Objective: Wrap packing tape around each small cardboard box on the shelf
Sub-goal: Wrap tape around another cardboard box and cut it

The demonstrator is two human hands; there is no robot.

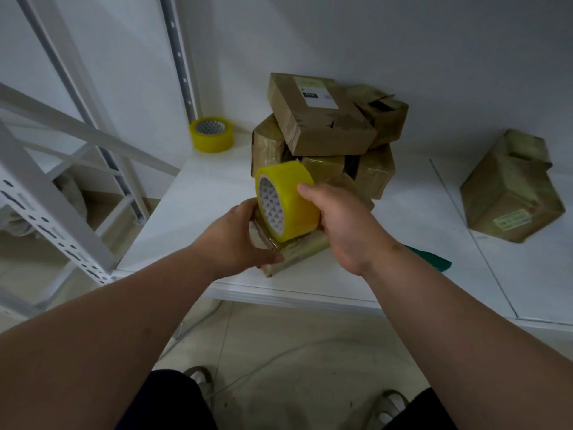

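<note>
Right hand (347, 225) grips a glossy yellow roll of packing tape (286, 201), fingers curled round its outer band, thumb on top. The roll stands on edge at frame centre; its white patterned core faces lower left, so its axis runs lower left to upper right. A clear strip leads down from the roll onto a small flat cardboard box (294, 251), shiny with tape, lying on the white shelf board (192, 206) near the front edge, long axis running lower left to upper right. Left hand (238, 240) holds that box at its left end, thumb along the near edge, fingers curled behind.

Behind, centre top: a pile of brown taped cardboard boxes (325, 131), the top one matte with a white label. Second yellow tape roll (211, 134) lies flat, upper left. Crumpled taped box (511, 187) sits apart at right. Green flat object (431, 259), partly hidden by the right wrist.
</note>
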